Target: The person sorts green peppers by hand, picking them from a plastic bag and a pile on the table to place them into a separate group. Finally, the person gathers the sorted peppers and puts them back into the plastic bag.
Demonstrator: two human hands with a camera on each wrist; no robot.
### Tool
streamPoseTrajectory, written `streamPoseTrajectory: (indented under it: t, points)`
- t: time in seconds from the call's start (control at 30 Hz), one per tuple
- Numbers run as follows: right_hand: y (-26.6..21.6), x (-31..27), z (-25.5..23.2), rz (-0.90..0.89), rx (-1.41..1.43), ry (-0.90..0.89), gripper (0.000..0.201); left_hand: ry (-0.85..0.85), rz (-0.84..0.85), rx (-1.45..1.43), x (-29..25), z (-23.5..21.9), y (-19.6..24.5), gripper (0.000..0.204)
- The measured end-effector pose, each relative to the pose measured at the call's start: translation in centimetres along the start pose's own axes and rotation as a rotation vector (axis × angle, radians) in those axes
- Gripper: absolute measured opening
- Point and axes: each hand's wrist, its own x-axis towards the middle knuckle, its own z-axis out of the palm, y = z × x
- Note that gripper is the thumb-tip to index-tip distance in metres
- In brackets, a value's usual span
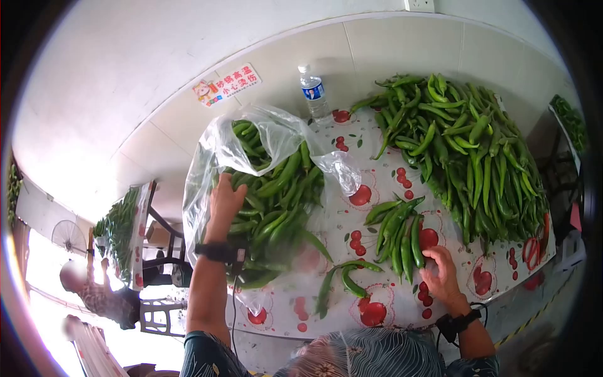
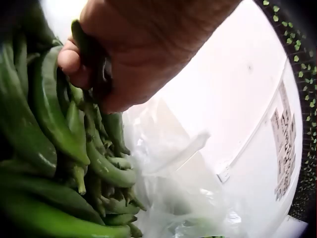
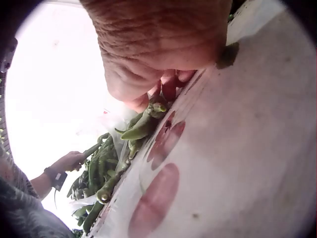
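Observation:
My left hand point(image 1: 225, 191) reaches into a clear plastic bag point(image 1: 204, 157) stuffed with long green peppers point(image 1: 276, 207). In the left wrist view its fingers point(image 2: 81, 62) curl round a few peppers point(image 2: 94, 54) at the top of the heap, with the bag's film point(image 2: 173, 168) beside them. My right hand point(image 1: 434, 262) lies on the cherry-print tablecloth point(image 1: 377, 188). Its fingertips point(image 3: 163, 89) touch the stem ends of a small bunch of peppers point(image 1: 402, 234); one stem point(image 3: 157, 107) sits right under them.
A large pile of green peppers point(image 1: 468, 147) covers the table's far right. A few loose peppers point(image 1: 342, 281) lie near the front edge. A water bottle point(image 1: 312, 92) stands by the tiled wall, near a warning sticker point(image 1: 227, 83). Another person sits at the lower left.

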Motion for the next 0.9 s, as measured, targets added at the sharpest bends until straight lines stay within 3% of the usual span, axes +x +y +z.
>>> streamPoseTrajectory:
  t: [0.1,0.17,0.23,0.37,0.4,0.43,0.53,0.67,0.9]
  points:
    - [-0.1,0.2,0.1,0.016,0.0,0.005,0.039,-0.033,-0.021,0.035,4.4,3.0,0.6,0.054]
    - [0.1,0.3,0.1,0.008,-0.01,0.006,0.039,0.164,0.182,-0.008,5.6,4.5,0.8,0.057]
    - [0.1,0.5,0.2,0.014,-0.012,0.005,0.039,0.182,0.322,0.115,7.8,5.8,0.6,0.055]
    - [0.1,0.5,0.3,0.028,-0.016,0.015,0.038,0.088,0.308,0.219,11.3,9.2,-1.2,0.038]
    - [0.1,0.4,0.4,0.041,-0.015,0.016,0.037,0.134,0.351,0.25,10.6,8.2,0.2,0.033]
    - [0.0,0.5,0.4,0.051,-0.016,0.014,0.037,0.067,0.291,0.275,10.6,7.3,1.5,0.032]
    - [0.0,0.6,0.6,0.06,-0.017,0.037,0.036,-0.03,0.283,0.258,12.2,7.1,1.2,0.031]
    - [0.2,0.6,0.9,0.036,-0.017,0.057,0.037,0.015,0.337,0.245,12.5,8.0,-0.3,0.031]
    - [0.6,0.0,0.7,0.021,-0.025,0.053,0.039,-0.003,0.427,0.245,12.2,8.9,-3.0,0.047]
